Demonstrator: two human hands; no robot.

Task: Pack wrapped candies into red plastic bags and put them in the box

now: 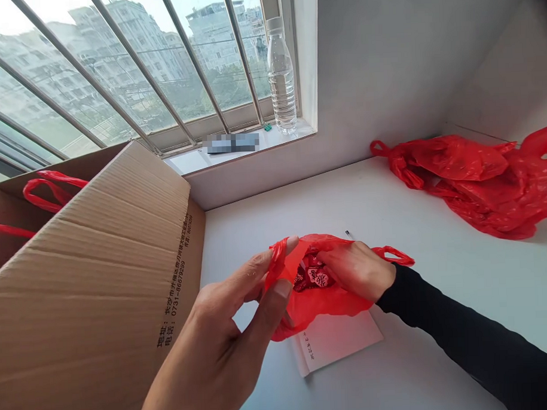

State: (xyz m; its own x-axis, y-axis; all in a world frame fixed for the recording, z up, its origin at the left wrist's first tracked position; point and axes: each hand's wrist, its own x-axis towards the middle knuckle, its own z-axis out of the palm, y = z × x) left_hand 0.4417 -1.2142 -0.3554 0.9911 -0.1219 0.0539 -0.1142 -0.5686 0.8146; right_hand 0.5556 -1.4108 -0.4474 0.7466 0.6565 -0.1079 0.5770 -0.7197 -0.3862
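Observation:
A red plastic bag point(322, 302) hangs open above the white table, its mouth facing me. My left hand point(241, 317) pinches the left rim of the bag between thumb and fingers. My right hand point(359, 268) reaches into the bag from the right, and its fingertips are partly hidden inside. Several dark red wrapped packets point(318, 276) with pale printed characters lie in the bag, right at those fingers. Whether the right fingers grip a packet cannot be made out. Below the bag lies a white notebook point(345, 343) with small writing on it.
An open cardboard box point(136, 263) with red bag handles inside stands on the left. More crumpled red plastic bags point(483, 174) lie at the right by the wall. A clear water bottle point(281, 79) and a blurred dark object point(233, 143) rest on the windowsill. A pen tip point(348, 233) shows behind the bag.

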